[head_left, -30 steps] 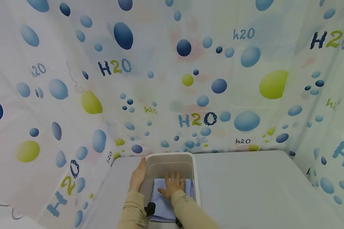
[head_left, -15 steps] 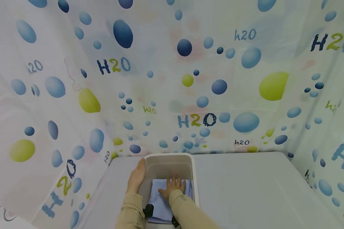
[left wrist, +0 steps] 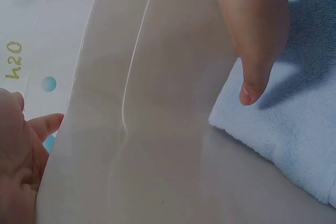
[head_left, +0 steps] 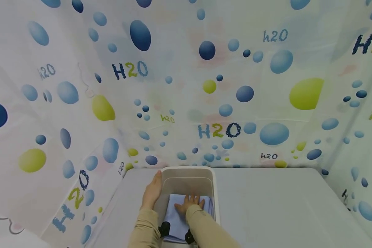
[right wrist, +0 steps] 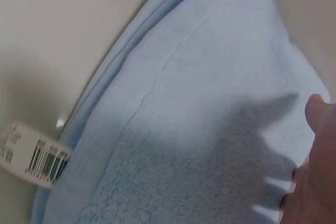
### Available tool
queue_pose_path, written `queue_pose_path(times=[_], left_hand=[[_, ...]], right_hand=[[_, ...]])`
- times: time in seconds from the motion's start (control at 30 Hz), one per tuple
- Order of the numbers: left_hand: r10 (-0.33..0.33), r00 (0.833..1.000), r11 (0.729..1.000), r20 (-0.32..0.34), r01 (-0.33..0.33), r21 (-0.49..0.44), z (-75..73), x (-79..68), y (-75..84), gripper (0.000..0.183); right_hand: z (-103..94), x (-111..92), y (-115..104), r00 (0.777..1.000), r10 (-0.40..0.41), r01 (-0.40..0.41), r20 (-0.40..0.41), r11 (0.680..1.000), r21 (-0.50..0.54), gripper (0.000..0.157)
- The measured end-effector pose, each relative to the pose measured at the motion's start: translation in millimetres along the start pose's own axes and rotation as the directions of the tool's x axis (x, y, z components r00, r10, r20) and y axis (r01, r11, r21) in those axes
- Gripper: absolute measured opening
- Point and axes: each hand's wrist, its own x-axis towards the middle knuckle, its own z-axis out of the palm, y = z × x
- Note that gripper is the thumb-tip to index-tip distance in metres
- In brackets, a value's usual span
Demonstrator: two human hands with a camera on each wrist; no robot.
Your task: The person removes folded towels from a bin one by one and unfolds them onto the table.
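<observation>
The right hand (head_left: 189, 204) is lying flat on a folded light-blue towel (head_left: 177, 217), its fingers straight and slightly spread, palm pressing down on the soft, nubby terry pile. In the right wrist view the same towel (right wrist: 199, 108) is filling most of the frame, its stacked folded edges running diagonally from lower left to upper centre, with a small white barcode tag (right wrist: 32, 156) sticking out at the lower left.

The left hand (head_left: 152, 191) is resting along the outside of the left wall of a white plastic bin (head_left: 187, 170), fingers straight and held together, fingertips reaching toward the far left corner. In the left wrist view the bin wall (left wrist: 136, 129) is showing as smooth, glossy and gently curved.

The towel is lying on the floor of the bin, at bottom centre of the head view, under the right hand and just right of the left hand across the wall. The bin, rectangular with rounded corners, is sitting on a plain grey tabletop (head_left: 282, 206). A thin curtain (head_left: 204, 86) printed with blue and green bubbles is hanging around it.
</observation>
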Motion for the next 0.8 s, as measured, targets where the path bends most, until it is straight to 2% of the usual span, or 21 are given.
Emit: queue_pose_path(times=[0.13,0.37,0.63,0.8], left_hand=[[-0.007,1.000,1.000,-0.002,0.007,-0.008,-0.2,0.0,0.6,0.066],[-0.010,1.000,1.000,-0.009,0.010,-0.011,2.4,0.6,-0.4,0.066],[-0.012,1.000,1.000,-0.003,0.012,-0.018,0.2,-0.9,1.4,0.067],[-0.015,1.000,1.000,0.001,0.015,-0.016,0.8,-0.9,0.1,0.068]], right_hand=[[6.4,7.7,0.6,1.000,0.025,-0.025,0.011,1.000,-0.014,0.073],[20.9,20.7,3.3,0.997,0.034,-0.038,-0.072,0.998,-0.048,0.077],[8.4,7.6,-2.1,0.999,0.016,-0.017,-0.029,0.999,-0.037,0.075],[34.5,28.9,5.7,0.997,-0.001,-0.005,-0.077,0.997,-0.073,0.078]])
